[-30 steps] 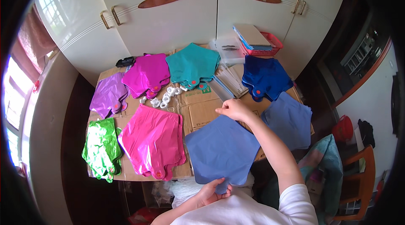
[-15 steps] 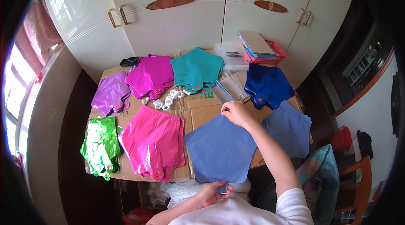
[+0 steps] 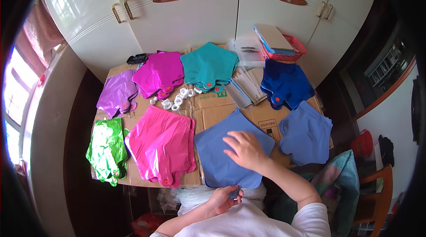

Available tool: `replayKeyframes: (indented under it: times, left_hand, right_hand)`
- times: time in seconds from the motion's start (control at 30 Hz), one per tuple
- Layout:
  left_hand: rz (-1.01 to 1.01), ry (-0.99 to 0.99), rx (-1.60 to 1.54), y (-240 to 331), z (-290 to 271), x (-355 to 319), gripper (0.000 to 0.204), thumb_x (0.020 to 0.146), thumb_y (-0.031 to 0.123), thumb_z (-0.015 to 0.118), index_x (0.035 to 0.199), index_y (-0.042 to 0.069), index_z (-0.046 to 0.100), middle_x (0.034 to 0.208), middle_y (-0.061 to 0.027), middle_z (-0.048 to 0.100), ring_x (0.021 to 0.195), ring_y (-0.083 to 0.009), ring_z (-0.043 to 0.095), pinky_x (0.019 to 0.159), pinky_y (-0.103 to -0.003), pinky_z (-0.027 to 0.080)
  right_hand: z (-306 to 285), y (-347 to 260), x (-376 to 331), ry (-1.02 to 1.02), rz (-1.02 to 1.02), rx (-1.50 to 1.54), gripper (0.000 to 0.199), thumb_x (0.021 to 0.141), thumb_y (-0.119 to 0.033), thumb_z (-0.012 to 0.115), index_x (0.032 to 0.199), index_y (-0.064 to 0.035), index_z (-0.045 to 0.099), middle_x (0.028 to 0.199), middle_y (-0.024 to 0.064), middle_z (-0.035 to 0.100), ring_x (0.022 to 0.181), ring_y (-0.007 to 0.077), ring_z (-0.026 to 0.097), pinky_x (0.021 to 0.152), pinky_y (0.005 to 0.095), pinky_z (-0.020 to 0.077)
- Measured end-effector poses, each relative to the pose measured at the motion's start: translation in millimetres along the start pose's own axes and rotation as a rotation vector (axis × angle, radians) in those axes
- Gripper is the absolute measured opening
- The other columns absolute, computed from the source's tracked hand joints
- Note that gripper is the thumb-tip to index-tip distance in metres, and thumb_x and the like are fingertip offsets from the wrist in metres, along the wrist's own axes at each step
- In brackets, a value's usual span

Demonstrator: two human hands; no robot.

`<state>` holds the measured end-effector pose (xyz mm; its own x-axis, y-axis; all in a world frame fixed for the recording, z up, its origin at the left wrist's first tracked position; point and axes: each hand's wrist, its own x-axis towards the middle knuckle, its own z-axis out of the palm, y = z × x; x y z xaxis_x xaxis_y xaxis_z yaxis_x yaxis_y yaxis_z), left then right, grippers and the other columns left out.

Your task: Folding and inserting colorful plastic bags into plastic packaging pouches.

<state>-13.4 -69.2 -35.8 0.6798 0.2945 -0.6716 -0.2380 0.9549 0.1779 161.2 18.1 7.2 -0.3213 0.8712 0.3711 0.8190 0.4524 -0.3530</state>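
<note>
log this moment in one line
left hand: holds blue sheet by bottom tab | right hand: over sheet, contact unclear | left of sheet: pink sheets

On the table (image 3: 215,117), a sheet (image 3: 222,166) is at the front, foil (image 3: 162,146) to its left, more sheets (image 3: 306,132) right; rings (image 3: 178,99) lie behind the foil, a cupboard (image 3: 186,19) beyond.

The scene is seen through a fisheye camera worn at the left of a side-by-side head pair. From above the near edge of the cardboard-covered table (image 3: 222,113), the view is directed down and forward, close enough for the white shirt (image 3: 248,221) to be caught on the table's near side. White wardrobe doors (image 3: 191,28) are taken in beyond the table, a bright window (image 3: 20,88) to its left, and a wooden chair (image 3: 385,192) to its right.
</note>
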Motion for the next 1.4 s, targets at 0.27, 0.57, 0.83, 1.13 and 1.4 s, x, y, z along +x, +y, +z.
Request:
replayKeyframes:
  times: [0.27, 0.57, 0.83, 1.13, 1.4]
  left_hand:
    - [0.009, -0.015, 0.008, -4, -4, 5, 0.021, 0.097, 0.016, 0.042, 0.092, -0.001, 0.054, 0.086, -0.0109, 0.06, 0.075, -0.02, 0.055, 0.075, -0.036, 0.046]
    - [0.162, 0.22, 0.181, 15, -6, -26, 0.031, 0.094, 0.018, 0.05, 0.114, -0.005, 0.052, 0.105, -0.0167, 0.062, 0.096, -0.0287, 0.063, 0.089, -0.044, 0.05]
    - [0.573, 0.47, 0.896, 89, 3, -32, 0.029, 0.087, 0.023, 0.064, 0.096, -0.004, 0.057, 0.078, -0.0068, 0.066, 0.071, -0.0163, 0.066, 0.055, -0.032, 0.05]
    - [0.852, 0.903, 1.624, 101, 27, -22, 0.031, 0.082, 0.024, 0.067, 0.085, -0.003, 0.053, 0.06, -0.0187, 0.06, 0.058, -0.0342, 0.064, 0.052, -0.04, 0.049]
    - [0.745, 0.788, 1.649, 117, 26, -13, 0.03, 0.08, 0.028, 0.064, 0.077, -0.001, 0.058, 0.06, -0.0207, 0.06, 0.059, -0.0361, 0.064, 0.054, -0.044, 0.051]
  right_hand:
    - [9, 17, -10, -0.06, -0.003, -0.112, 0.059, 0.08, -0.046, 0.064, 0.125, -0.0102, 0.053, 0.133, 0.0133, 0.046, 0.127, 0.0306, 0.04, 0.106, 0.0541, 0.0261]
    - [11, 15, -10, -0.092, -0.019, -0.116, 0.061, 0.082, -0.045, 0.061, 0.13, -0.0093, 0.049, 0.138, 0.0137, 0.042, 0.131, 0.0311, 0.036, 0.109, 0.0536, 0.0232]
    - [10, 17, -12, -0.076, -0.028, -0.101, 0.057, 0.084, -0.043, 0.06, 0.13, -0.0119, 0.05, 0.137, 0.0122, 0.044, 0.131, 0.0304, 0.037, 0.108, 0.0523, 0.025]
    - [13, 21, -13, -0.085, -0.076, -0.059, 0.049, 0.085, -0.039, 0.06, 0.13, -0.0215, 0.054, 0.138, 0.0068, 0.046, 0.132, 0.0292, 0.038, 0.108, 0.0536, 0.0253]
    - [6, 18, -9, -0.113, -0.061, -0.052, 0.052, 0.083, -0.044, 0.06, 0.129, -0.0203, 0.055, 0.14, 0.0074, 0.046, 0.133, 0.0286, 0.036, 0.109, 0.0545, 0.0223]
